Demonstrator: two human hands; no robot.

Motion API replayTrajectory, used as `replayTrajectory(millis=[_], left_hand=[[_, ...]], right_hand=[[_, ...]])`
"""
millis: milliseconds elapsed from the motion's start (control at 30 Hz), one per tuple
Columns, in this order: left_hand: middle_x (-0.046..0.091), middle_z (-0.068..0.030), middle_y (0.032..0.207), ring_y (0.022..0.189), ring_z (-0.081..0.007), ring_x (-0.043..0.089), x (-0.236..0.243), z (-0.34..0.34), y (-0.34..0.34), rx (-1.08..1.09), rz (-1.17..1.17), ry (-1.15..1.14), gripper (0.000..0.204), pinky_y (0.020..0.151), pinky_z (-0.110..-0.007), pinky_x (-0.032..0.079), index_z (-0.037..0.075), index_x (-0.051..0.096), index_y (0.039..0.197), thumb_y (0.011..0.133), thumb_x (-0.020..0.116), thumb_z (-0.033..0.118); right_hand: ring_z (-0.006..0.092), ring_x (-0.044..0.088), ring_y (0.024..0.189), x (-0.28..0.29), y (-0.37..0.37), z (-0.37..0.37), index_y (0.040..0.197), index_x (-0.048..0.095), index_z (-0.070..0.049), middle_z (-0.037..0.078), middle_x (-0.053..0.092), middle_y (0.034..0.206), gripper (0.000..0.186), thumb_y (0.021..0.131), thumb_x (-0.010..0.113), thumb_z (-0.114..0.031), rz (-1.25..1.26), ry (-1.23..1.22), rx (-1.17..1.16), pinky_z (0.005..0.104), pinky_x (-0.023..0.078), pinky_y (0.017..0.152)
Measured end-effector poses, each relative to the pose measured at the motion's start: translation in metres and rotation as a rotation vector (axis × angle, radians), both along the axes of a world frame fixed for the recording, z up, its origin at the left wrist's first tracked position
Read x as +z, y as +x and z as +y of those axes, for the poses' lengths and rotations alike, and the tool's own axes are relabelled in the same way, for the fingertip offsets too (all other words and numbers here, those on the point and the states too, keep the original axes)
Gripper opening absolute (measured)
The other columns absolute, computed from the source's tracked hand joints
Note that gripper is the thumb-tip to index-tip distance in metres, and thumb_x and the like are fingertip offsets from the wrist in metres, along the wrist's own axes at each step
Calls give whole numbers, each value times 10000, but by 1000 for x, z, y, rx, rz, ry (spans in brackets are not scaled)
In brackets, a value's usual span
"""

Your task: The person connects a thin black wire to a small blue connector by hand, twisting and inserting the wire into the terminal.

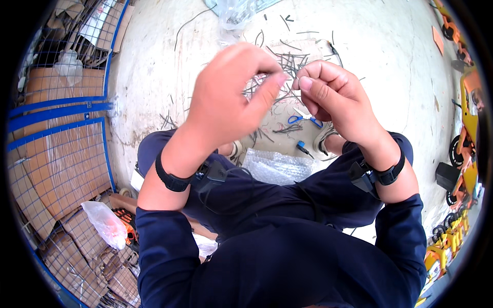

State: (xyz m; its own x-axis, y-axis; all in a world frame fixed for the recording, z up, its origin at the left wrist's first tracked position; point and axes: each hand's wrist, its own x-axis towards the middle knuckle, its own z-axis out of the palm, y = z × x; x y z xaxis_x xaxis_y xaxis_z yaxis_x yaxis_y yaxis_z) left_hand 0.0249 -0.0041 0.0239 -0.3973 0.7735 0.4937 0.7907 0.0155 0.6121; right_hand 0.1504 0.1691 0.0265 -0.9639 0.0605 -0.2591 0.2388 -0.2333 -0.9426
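Both my hands are raised close together over the floor, fingertips a small gap apart. My left hand (228,95) is slightly blurred, its thumb and forefinger pinched together. My right hand (339,100) is closed too, its thumb pressed against its curled forefinger. Whatever either pinch holds is too small to make out. Below them lies a messy pile of short dark cable pieces (292,61). Scissors (304,117) with blue handles lie on the floor under my right hand. Nearer me is a small blue connector (301,145) with a short black lead.
Clear bubble wrap (277,167) lies between my feet. A blue wire-mesh cage (61,117) with cardboard stands at left, near a pinkish plastic bag (104,223). Yellow and orange wheeled things (465,138) line the right side. Clear plastic (237,15) lies at the far side.
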Motion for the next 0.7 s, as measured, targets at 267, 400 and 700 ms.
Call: replayTrajectory(millis=[267,400,700], left_hand=[[638,-125,873,808,-295,617,-10,6,15,8,191,-27,144,686,-344,506,19,623,925,788,660,42],[630,-123,857,781,-298,608,-8,7,18,15,202,-48,143,670,-356,502,14,619,910,769,643,14],[627,-109,815,699,-257,599,-13,7,19,30,229,27,173,603,-323,494,11,619,887,719,650,-16]], right_hand=[[46,466,649,-13,4,-6,927,599,-29,-24,536,699,91,951,549,-101,170,235,-8,220,397,574],[65,458,641,-9,5,-4,916,595,-26,-3,544,698,79,945,545,-81,167,371,20,235,403,583],[78,455,639,-9,5,-6,906,597,-25,12,549,699,75,937,552,-76,247,473,0,242,409,586]])
